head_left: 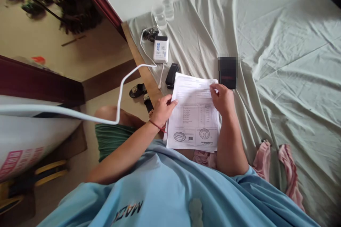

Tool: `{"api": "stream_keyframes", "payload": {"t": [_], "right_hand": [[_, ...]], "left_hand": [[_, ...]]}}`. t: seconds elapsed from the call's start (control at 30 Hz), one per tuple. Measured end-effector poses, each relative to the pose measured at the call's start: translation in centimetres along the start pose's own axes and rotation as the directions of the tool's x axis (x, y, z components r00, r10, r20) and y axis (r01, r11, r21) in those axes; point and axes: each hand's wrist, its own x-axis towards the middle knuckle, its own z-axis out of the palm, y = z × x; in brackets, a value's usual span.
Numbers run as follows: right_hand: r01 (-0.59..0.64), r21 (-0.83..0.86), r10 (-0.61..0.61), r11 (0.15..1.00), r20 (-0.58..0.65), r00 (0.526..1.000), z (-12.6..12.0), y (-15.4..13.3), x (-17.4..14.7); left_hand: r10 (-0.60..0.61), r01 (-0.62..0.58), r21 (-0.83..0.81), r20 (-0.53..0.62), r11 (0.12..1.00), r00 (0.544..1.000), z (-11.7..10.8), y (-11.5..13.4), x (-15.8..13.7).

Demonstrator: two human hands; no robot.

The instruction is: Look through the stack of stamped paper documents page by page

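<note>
A stack of printed papers (193, 113) rests over my lap, its top sheet bearing a table, two round stamps and a barcode. My left hand (162, 112) grips the left edge, thumb on top and the other fingers partly hidden. At the upper right edge, my right hand (223, 98) pinches the sheets with bent fingers. Just beyond the stack's upper left corner lies a black stapler (172, 75), partly covered by the papers. A dark phone (228, 73) lies on the sheet close to my right hand.
The bed carries a wrinkled pale green sheet (287, 64). A white boxy device (161, 50) with a white cable (121, 94) stands near its left edge, by two clear glasses (160, 19). Pink cloth (262, 161) lies at right. Dark slippers (137, 90) are on the floor.
</note>
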Motion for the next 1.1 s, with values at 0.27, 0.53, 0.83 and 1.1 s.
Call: {"api": "stream_keyframes", "payload": {"t": [0.27, 0.53, 0.83, 1.1], "right_hand": [[0.157, -0.156, -0.19, 0.975, -0.225, 0.956, -0.8, -2.0, 0.0], [0.147, -0.124, -0.17, 0.981, -0.203, 0.964, -0.7, -2.0, -0.1], [-0.004, 0.454, 0.098, 0.891, -0.185, 0.978, -1.4, -1.4, -0.2], [-0.362, 0.761, 0.259, 0.538, 0.259, 0.93, -2.1, -1.3, -0.9]], "left_hand": [[0.285, -0.291, 0.109, 0.064, 0.951, 0.956, -0.8, 2.1, -4.6], [0.192, -0.169, -0.262, 0.064, 0.95, 0.979, 0.2, -0.4, -1.2], [0.247, -0.252, -0.427, -0.069, 0.868, 0.967, -1.0, 1.7, 0.9], [0.19, -0.188, -0.58, -0.058, 0.792, 0.98, -0.2, 2.1, 1.5]]}}
